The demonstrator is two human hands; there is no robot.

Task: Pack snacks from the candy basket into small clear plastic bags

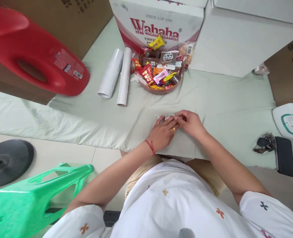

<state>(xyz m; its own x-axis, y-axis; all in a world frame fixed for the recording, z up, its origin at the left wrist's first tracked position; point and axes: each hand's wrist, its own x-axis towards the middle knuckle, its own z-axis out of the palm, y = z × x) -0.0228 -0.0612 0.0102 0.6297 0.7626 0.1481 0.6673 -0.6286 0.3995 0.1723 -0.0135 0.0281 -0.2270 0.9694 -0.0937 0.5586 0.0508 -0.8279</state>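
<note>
A small clear plastic packet (157, 118) lies on the cloth-covered table near its front edge, mostly hidden under my fingers. My left hand (162, 134) rests over it, fingers stretched out and pressing down, with a ring and a red string at the wrist. At the packet's right end my right hand (190, 124) is closed, thumb and fingertips pinched together beside the left fingertips. What exactly lies between those fingertips is hard to see. Beyond the hands stands a bowl (158, 90) heaped with wrapped candies and snack packs (161, 71).
Two white rolls (111, 74) lie left of the bowl. Behind it is a Wahaha carton (158, 19); a white box (226, 39) stands to its right. A red jug (69, 74) is at left. Keys (263, 142) and a black case (284, 155) lie right. A green stool (20, 201) is below.
</note>
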